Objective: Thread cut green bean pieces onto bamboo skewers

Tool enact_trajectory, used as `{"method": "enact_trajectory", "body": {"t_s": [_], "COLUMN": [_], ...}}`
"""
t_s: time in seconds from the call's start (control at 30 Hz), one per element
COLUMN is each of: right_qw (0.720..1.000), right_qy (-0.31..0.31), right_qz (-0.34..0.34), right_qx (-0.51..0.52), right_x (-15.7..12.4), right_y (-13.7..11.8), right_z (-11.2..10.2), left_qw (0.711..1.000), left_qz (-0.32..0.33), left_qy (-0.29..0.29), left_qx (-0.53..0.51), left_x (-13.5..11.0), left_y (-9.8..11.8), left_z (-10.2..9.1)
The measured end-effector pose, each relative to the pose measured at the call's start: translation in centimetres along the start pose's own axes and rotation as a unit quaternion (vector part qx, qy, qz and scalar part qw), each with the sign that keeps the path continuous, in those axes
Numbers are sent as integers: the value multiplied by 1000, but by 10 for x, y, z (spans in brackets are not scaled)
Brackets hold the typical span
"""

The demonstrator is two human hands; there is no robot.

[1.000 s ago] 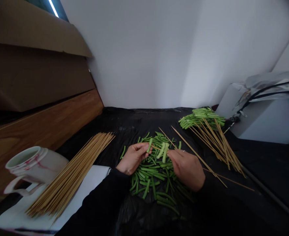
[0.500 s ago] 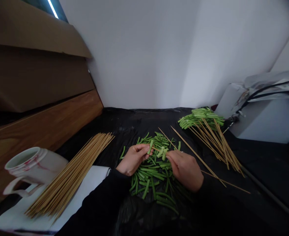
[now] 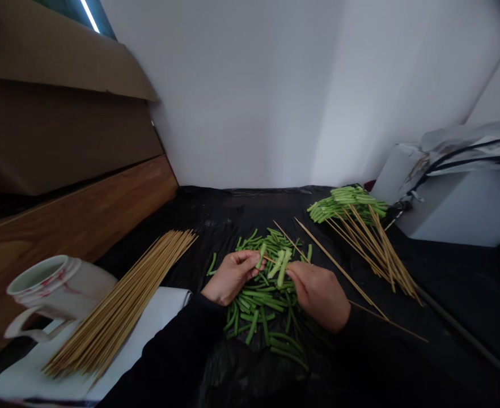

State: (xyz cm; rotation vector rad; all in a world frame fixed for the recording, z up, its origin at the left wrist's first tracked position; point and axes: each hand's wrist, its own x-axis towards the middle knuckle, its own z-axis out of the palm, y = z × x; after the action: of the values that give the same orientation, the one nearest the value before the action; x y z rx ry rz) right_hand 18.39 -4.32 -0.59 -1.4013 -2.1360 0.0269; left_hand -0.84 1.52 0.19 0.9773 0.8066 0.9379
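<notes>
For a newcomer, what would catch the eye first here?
Probably the green pieces scattered across black plastic at the centre. Over them, the left hand pinches one piece and the right hand holds a skewer. At left, a thick bundle of skewers lies beside a mug.

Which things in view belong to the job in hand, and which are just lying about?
Part of the job:
green stalk pinched in the left hand
skewer held in the right hand
loose green stalks
bundle of bare skewers
stack of filled skewers

Apparently just lying about:
mug
cardboard box
white box
</notes>
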Motion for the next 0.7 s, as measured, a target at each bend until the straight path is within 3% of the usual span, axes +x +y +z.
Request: {"method": "enact_trajectory", "body": {"t_s": [0.47, 0.7], "right_qw": [1000, 1000], "right_qy": [-1, 21], "right_qz": [10, 5], "right_qx": [-16, -11], "right_x": [-1, 1], "right_y": [-6, -6], "right_z": [3, 0], "left_qw": [1000, 1000], "left_qz": [-12, 4], "left_qy": [-28, 4], "left_qx": [8, 28], "left_x": [-2, -4], "left_y": [-7, -2], "left_z": [7, 9]}}
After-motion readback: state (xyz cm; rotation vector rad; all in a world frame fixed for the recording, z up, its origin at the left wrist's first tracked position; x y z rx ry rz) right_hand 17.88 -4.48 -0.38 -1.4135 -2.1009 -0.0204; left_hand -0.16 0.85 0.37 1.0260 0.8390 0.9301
